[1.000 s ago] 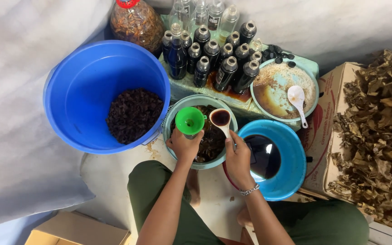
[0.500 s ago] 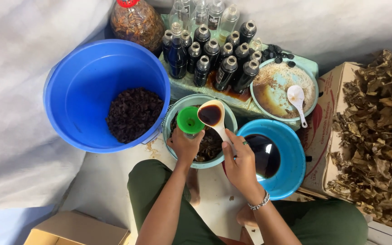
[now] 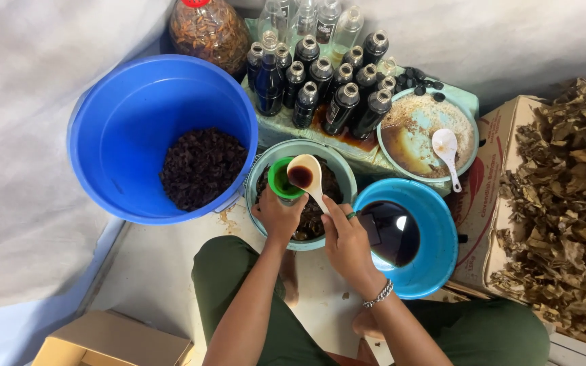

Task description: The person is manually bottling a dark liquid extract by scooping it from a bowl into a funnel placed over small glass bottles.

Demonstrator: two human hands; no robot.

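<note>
Cardboard box sits at the lower left corner, and above it a big blue tub holds a heap of dark dried bits at its bottom. Behind the tub stands a clear jar with a red lid, full of brownish pieces. Next comes a pale green bowl, with dark soaked matter inside. The left hand is closed around a green funnel and whatever sits under it, over the bowl's left part. Just beside it, the right hand grips the handle of a white spoon, whose scoop carries dark liquid and tilts at the funnel's rim. Behind the bowl, dark filled bottles crowd a low stand. Further right, a blue basin holds dark liquid, a stained plate carries another white spoon, and dried leaves fill a carton.
</note>
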